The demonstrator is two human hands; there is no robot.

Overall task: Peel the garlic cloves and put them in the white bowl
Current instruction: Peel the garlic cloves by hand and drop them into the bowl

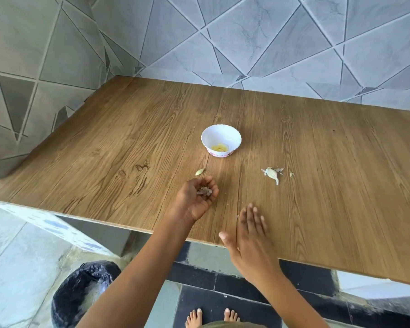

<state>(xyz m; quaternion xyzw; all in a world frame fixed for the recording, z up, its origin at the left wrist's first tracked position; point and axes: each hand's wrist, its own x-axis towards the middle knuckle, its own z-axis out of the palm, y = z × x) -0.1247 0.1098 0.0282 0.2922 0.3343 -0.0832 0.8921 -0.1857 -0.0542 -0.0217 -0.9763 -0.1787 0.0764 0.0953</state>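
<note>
Papery purple-grey skins (204, 191) sit heaped in the cupped left hand (197, 197), palm up, fingers curled loosely round them, while the right hand (251, 229) lies flat and empty, fingers spread on the table edge, holding nothing. Just beyond the left hand, one small clove (199, 171) lies alone, apparently unpeeled; off to the right, a scrap of stem and husk (273, 173) with a fleck beside it. Further out, the white bowl (221, 140) already holds pale yellow peeled cloves (220, 147), so most of the work looks done: clearing up, and perhaps that last clove, remains. Wood-grain table (128, 143), grey angular wall tiles (270, 39), and a black-lined bin (85, 294) waiting on the floor below left
</note>
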